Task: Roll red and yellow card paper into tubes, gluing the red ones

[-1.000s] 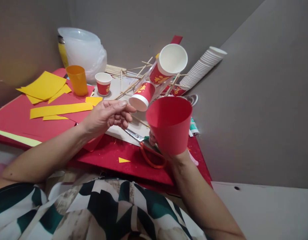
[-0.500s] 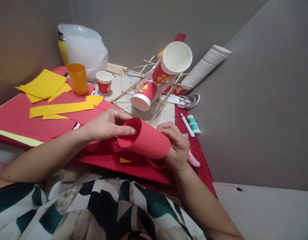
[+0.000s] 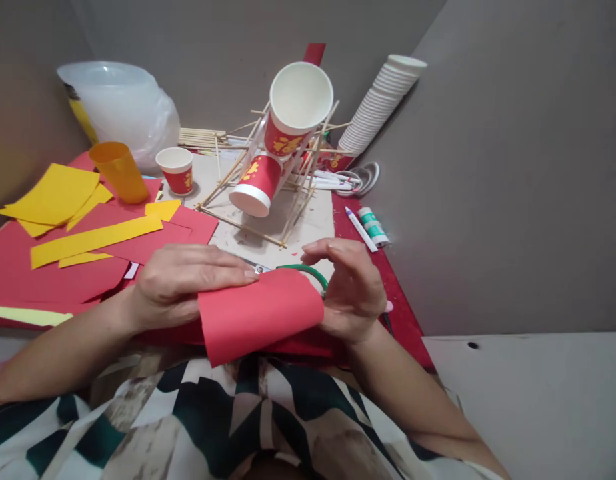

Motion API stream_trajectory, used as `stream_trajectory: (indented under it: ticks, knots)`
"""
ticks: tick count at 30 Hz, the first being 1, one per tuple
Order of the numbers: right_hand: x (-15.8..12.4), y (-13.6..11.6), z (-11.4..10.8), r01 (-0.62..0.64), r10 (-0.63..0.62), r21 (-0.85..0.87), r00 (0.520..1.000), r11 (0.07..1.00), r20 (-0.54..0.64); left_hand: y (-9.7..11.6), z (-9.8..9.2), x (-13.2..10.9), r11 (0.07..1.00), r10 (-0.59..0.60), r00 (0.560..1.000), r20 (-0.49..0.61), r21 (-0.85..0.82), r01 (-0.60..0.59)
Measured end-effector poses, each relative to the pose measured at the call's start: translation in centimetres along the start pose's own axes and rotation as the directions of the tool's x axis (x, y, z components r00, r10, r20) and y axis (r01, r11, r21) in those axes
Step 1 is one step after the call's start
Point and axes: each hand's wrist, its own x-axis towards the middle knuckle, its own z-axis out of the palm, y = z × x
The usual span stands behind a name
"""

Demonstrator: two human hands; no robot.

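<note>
A curved sheet of red paper [image 3: 261, 317] is between my hands, just above the near table edge. My left hand [image 3: 183, 280] grips its upper left edge, fingers laid across the top and the thumb hidden. The right end of the paper touches my right hand [image 3: 353, 287] near the thumb base; those fingers are raised, bent and apart, and the thumb is partly hidden. Just behind the paper, a green-handled tool [image 3: 313, 272], likely scissors, lies partly covered. Farther back stands a bamboo-stick frame [image 3: 288, 233] with red and white paper cups [image 3: 273, 137] in it.
Red sheets [image 3: 53, 267] and yellow paper pieces [image 3: 63, 193] spread over the left side, near an orange cup [image 3: 121, 173] and a small paper cup [image 3: 177, 170]. A tall cup stack [image 3: 383, 100] leans right against the wall. A marker [image 3: 361, 229] and tape rolls [image 3: 373, 227] lie right.
The red paper has gone from a rolled tube to a looser curved sheet, turned and lower. My left hand has moved onto its top edge; my right fingers have lifted away. The view has shifted.
</note>
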Motion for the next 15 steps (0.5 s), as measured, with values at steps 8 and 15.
stream_trajectory:
  ticks: [8, 15]
  knots:
    - [1.8, -1.3, -0.8, 0.234, -0.223, -0.101, 0.969, 0.967, 0.111, 0.3, 0.8, -0.1, 0.985, 0.037, 0.995, 0.09, 0.162, -0.051]
    - [1.8, -1.1, -1.1, 0.245, -0.223, -0.118, 0.959, 0.962, 0.174, 0.1, 1.0, 0.0, 0.989, 0.044, 0.997, 0.059, 0.139, -0.052]
